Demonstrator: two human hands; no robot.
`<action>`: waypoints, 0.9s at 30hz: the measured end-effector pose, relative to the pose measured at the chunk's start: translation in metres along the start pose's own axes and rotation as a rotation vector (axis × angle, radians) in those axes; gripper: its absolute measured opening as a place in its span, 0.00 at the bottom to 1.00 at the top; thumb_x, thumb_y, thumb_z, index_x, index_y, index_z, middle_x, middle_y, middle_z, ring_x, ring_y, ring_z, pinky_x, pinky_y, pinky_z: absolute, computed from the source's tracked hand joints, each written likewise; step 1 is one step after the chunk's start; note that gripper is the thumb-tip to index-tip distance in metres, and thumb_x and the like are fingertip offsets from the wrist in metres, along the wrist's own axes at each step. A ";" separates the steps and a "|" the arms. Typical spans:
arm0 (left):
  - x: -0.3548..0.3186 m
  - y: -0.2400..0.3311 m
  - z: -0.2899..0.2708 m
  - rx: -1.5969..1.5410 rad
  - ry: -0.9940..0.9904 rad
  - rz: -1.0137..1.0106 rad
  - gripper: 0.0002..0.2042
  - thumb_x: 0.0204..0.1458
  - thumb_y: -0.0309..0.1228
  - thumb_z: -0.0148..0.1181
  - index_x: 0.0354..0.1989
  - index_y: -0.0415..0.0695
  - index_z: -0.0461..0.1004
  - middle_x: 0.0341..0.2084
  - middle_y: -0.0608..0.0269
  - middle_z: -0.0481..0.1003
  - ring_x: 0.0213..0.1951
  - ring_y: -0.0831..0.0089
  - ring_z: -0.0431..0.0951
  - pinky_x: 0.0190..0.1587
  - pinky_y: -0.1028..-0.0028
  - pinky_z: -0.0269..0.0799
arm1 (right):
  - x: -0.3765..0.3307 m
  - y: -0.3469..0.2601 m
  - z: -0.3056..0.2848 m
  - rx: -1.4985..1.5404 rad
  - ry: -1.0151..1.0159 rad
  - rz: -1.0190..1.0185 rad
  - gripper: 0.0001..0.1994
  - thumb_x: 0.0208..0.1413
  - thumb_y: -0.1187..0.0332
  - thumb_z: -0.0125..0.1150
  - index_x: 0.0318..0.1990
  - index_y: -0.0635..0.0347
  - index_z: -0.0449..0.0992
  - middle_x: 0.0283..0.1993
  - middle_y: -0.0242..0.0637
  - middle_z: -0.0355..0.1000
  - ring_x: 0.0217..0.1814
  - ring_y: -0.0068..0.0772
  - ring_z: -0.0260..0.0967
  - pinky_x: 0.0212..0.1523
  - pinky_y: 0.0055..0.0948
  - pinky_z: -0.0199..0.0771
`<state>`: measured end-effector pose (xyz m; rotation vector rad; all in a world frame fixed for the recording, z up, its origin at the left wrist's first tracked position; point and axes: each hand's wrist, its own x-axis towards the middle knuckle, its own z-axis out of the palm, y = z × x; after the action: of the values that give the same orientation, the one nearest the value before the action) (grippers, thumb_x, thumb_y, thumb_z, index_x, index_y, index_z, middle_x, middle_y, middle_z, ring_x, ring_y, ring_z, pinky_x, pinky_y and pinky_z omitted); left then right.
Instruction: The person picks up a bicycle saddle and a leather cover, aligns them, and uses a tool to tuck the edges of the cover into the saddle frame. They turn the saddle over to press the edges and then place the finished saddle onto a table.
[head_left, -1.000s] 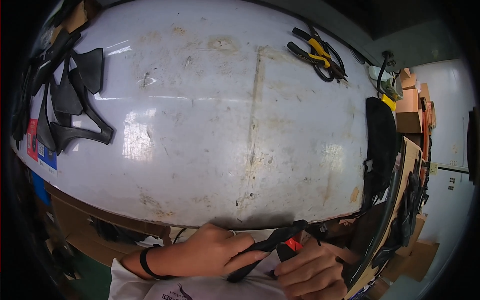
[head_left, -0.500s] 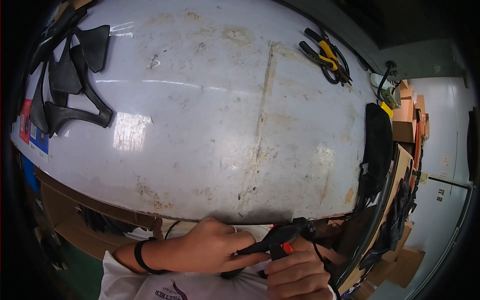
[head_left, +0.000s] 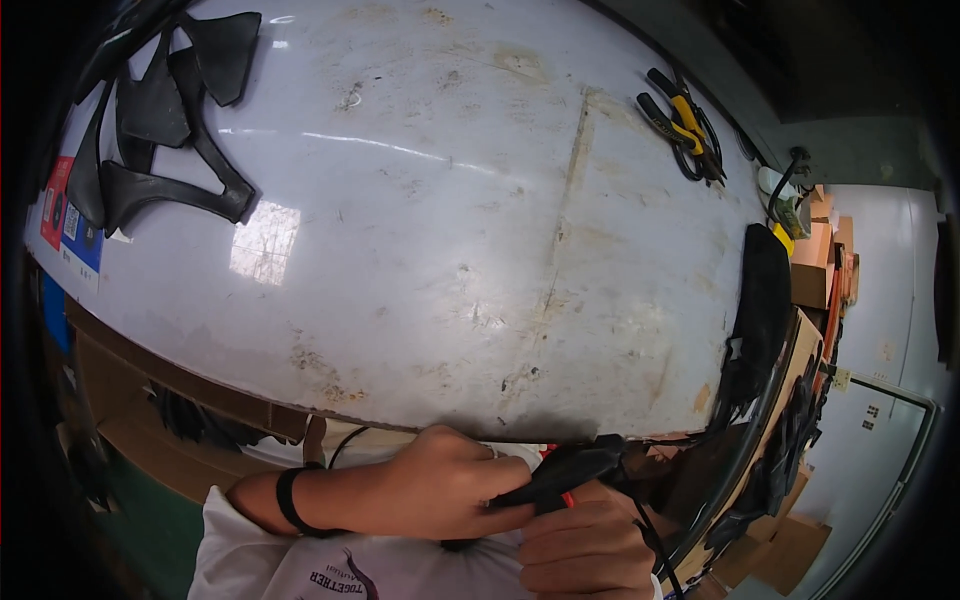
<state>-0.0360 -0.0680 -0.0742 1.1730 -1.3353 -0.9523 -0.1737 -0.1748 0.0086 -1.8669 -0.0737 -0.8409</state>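
At the table's near edge, my left hand (head_left: 440,485) is closed on one end of a black moulded plastic piece (head_left: 565,472), which points to the right. Just below and right of it, my right hand (head_left: 590,550) has its fingers curled round something mostly hidden. Bits of red and black show beside those fingers, and a black cable (head_left: 655,545) hangs past the hand. Both hands are close together, in front of my white shirt. Similar black moulded pieces (head_left: 155,110) lie overlapping at the far left of the white table (head_left: 400,270).
Yellow-and-black pliers (head_left: 690,125) lie at the far right with a dark cable loop. A black cloth-like item (head_left: 762,300) lies along the right edge. Cardboard boxes (head_left: 812,260) stand beyond it. A red-and-blue printed sheet (head_left: 80,240) lies at the left.
The view has shifted, so the table's things sit further right. The black piece has tilted and its far end sits a little differently above my right hand. Both hands keep their grip.
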 end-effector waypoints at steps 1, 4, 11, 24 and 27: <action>0.000 0.002 0.000 0.000 0.003 -0.001 0.16 0.47 0.34 0.75 0.23 0.45 0.69 0.10 0.58 0.67 0.13 0.59 0.72 0.15 0.64 0.65 | 0.004 0.002 -0.004 0.049 -0.194 -0.016 0.16 0.63 0.68 0.65 0.30 0.59 0.62 0.23 0.37 0.71 0.19 0.29 0.71 0.24 0.36 0.83; 0.005 0.004 0.001 0.005 0.035 0.026 0.15 0.47 0.33 0.74 0.24 0.44 0.69 0.11 0.58 0.68 0.14 0.58 0.73 0.16 0.63 0.66 | -0.012 0.009 0.000 0.291 0.012 -0.240 0.16 0.63 0.68 0.66 0.30 0.60 0.63 0.24 0.38 0.72 0.20 0.30 0.73 0.25 0.38 0.83; -0.002 -0.003 0.008 0.026 0.080 0.026 0.14 0.40 0.31 0.74 0.21 0.48 0.70 0.08 0.64 0.61 0.11 0.63 0.69 0.14 0.66 0.62 | 0.003 -0.006 0.022 -0.136 -0.020 0.011 0.15 0.64 0.67 0.66 0.31 0.59 0.64 0.25 0.40 0.73 0.21 0.31 0.73 0.25 0.39 0.84; -0.004 -0.005 0.004 0.042 -0.041 0.038 0.15 0.39 0.30 0.71 0.34 0.39 0.73 0.18 0.56 0.75 0.20 0.54 0.78 0.21 0.58 0.70 | 0.026 0.010 0.014 0.105 -0.275 -0.008 0.10 0.52 0.79 0.68 0.28 0.64 0.69 0.23 0.41 0.72 0.20 0.35 0.71 0.25 0.38 0.81; -0.004 -0.005 0.000 0.029 -0.064 0.065 0.15 0.44 0.32 0.70 0.37 0.38 0.73 0.18 0.55 0.75 0.21 0.54 0.78 0.21 0.57 0.70 | 0.006 0.008 0.005 0.254 -0.362 0.019 0.08 0.53 0.78 0.69 0.33 0.67 0.73 0.25 0.44 0.74 0.22 0.38 0.74 0.22 0.39 0.77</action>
<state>-0.0355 -0.0652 -0.0801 1.1220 -1.4338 -0.9330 -0.1636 -0.1764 0.0043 -1.7539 -0.3705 -0.4482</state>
